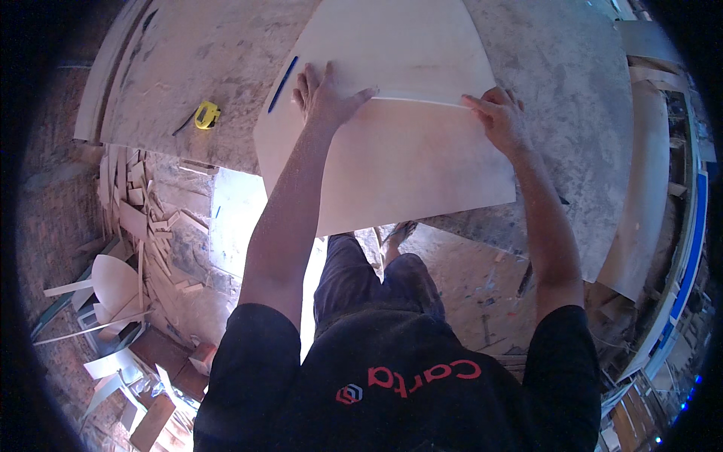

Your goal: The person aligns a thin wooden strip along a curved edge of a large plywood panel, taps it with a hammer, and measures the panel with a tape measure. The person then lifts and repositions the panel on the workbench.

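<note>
Two pale plywood sheets lie stacked on a dusty grey workbench [572, 113]. The nearer sheet [407, 169] overhangs the bench's front edge; the farther sheet [399, 45] lies behind it, their edges meeting in a line under my hands. My left hand [325, 96] rests flat with fingers spread across that line at its left end. My right hand [498, 113] presses at the right end, fingers bent over the edge. A blue pencil [283, 84] lies on the left border of the sheets, just left of my left hand.
A yellow tape measure [206, 114] sits on the bench to the left. Several wood offcuts [143, 218] are piled on the floor at lower left, with white curved pieces [113, 282] near them. Boards lean at the right [640, 211].
</note>
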